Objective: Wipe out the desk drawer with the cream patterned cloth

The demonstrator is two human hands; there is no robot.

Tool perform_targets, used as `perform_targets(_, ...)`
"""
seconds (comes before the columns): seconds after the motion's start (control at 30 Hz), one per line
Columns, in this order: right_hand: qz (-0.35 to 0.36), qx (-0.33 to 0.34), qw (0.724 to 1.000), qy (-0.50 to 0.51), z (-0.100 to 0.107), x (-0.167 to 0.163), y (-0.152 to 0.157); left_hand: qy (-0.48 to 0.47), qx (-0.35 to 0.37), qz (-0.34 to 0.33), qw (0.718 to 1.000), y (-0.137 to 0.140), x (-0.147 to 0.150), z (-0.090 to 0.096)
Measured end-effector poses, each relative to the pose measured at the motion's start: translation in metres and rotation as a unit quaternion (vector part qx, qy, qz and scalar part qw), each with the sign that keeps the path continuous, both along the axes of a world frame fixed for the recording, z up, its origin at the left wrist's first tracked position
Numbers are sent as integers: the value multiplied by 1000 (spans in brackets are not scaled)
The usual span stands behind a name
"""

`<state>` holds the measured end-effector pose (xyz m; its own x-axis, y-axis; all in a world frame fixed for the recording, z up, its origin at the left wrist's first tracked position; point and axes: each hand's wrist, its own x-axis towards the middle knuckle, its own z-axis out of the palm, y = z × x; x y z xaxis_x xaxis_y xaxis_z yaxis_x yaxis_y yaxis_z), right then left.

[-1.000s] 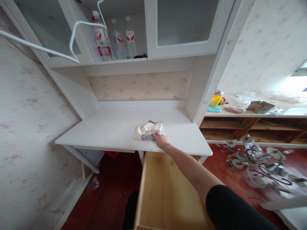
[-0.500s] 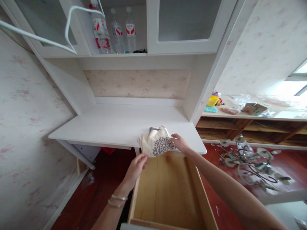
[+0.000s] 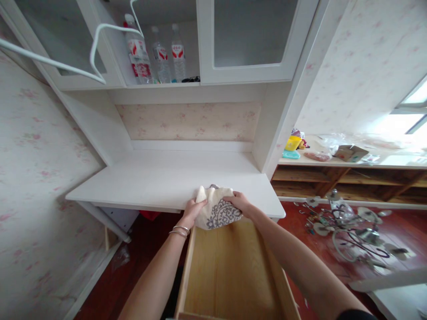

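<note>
A cream cloth (image 3: 218, 212) with a grey scroll pattern hangs between my hands at the front edge of the white desk (image 3: 167, 175). My left hand (image 3: 192, 212) grips its left side, thumb on top. On the right side, my right hand (image 3: 239, 202) pinches the cloth near its upper edge. The cloth is bunched, and its lower part hangs over the back of the pulled-out wooden drawer (image 3: 233, 271). Two bracelets (image 3: 180, 230) circle my left wrist.
Plastic bottles (image 3: 179, 55) stand in the open cupboard above. A white wire frame (image 3: 95, 53) crosses the upper left. At right, a low shelf unit (image 3: 310, 173) holds bags and a cardboard box (image 3: 350, 153). A dismantled chandelier (image 3: 363, 231) lies on the red floor.
My left hand has moved up and taken hold of the cloth's left side. The cloth is now spread between both hands, a little lower. The view has tilted slightly upward.
</note>
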<state>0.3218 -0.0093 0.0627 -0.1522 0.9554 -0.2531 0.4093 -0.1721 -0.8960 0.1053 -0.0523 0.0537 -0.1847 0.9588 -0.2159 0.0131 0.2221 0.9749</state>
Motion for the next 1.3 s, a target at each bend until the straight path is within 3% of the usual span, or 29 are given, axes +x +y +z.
perform_targets(0.17, -38, -18, 972, 232, 15, 11, -18, -110, 35, -32, 993, -9, 2, 18)
perform_targets(0.3, -110, -4, 959, 261, 28, 21, -39, -190, 32, -60, 979, -31, 4, 29)
perform_targets(0.43, -87, -23, 951, 296, 32, 33, -87, -226, -1, -111, 968, -74, -1, 29)
perform_targets(0.6, -40, -170, 938, 301, -1, 47, -152, -192, -66, -166, 965, -126, -12, 1)
perform_targets(0.7, -2, -206, 933, 294, -39, 46, -158, -160, -103, -166, 968, -132, -9, -30)
perform_targets(0.8, -8, -198, 951, 239, -77, 40, -135, -43, -119, -117, 985, -115, 1, -61)
perform_targets(0.87, -7, -139, 982, 124, -95, 38, -113, 63, -117, -54, 990, -98, 11, -75)
perform_targets(0.93, 9, -48, 999, -21, -105, 37, -95, 122, -104, -11, 987, -82, 19, -82)
perform_targets(1.03, 21, 32, 989, -141, -109, 36, -89, 149, -60, -1, 987, -79, 24, -77)
perform_targets(1.1, 75, 75, 971, -215, -110, 31, -97, 162, -3, -31, 986, -96, 21, -68)
perform_targets(1.17, 159, 118, 935, -294, -112, 21, -108, 188, 64, -83, 977, -126, 13, -58)
perform_targets(1.3, 254, 133, 892, -349, -124, -9, -112, 294, 80, -144, 941, -199, -6, -56)
